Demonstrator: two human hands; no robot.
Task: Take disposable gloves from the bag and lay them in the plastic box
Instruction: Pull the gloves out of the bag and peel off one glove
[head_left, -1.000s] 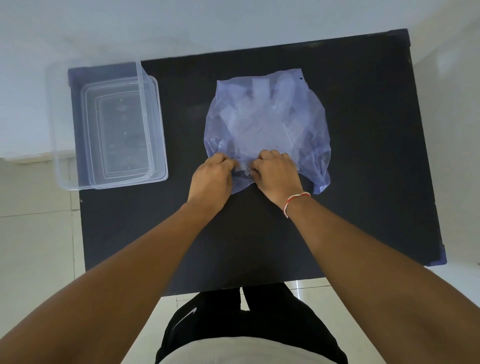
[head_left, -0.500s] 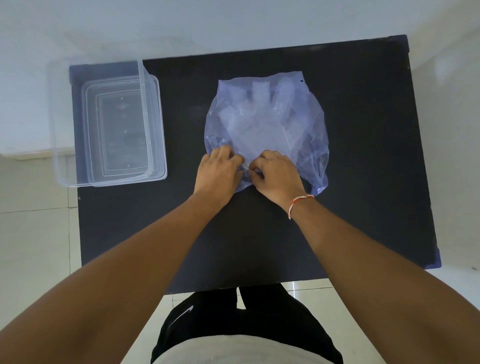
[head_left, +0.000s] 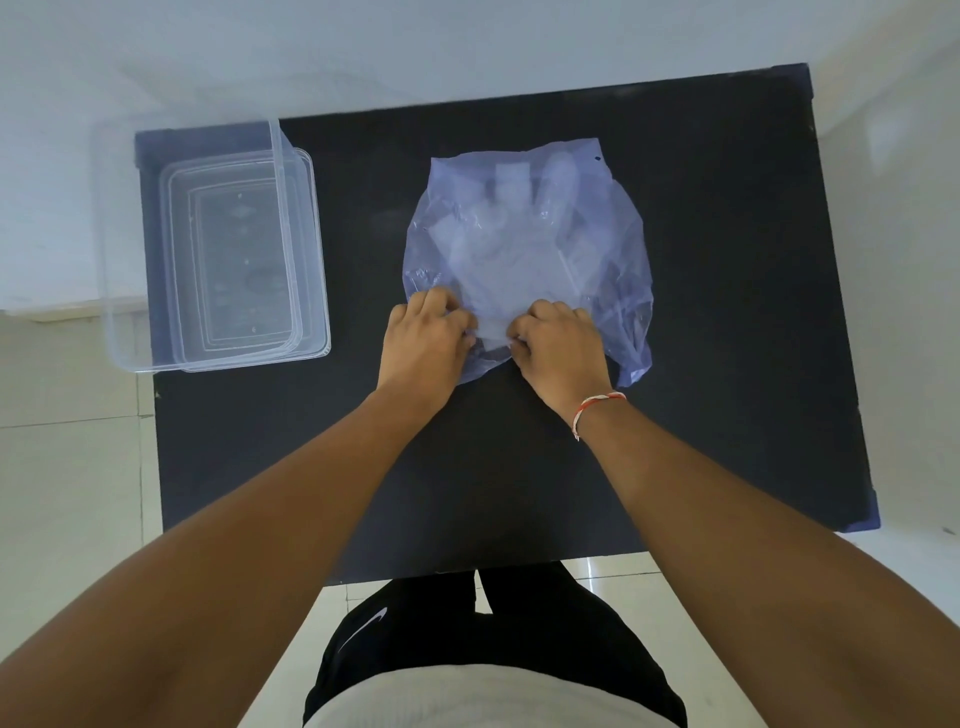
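Observation:
A thin bluish see-through bag (head_left: 613, 249) lies flat in the middle of the black table (head_left: 727, 364). Clear disposable gloves (head_left: 509, 228) show through it, fingers pointing away from me. My left hand (head_left: 423, 345) pinches the bag's near edge on the left. My right hand (head_left: 558, 345), with a red-and-white thread at the wrist, pinches the same edge a little to the right. A clear plastic box (head_left: 218, 249) stands at the table's far left corner, nothing visible inside it.
The box overhangs the table's left edge. Pale tiled floor surrounds the table, and a white wall runs behind it. My legs stand at the table's near edge.
My two hands have drawn slightly apart along the bag's near edge, the left one shifting left. The bag's mouth is stretched a little wider between them.

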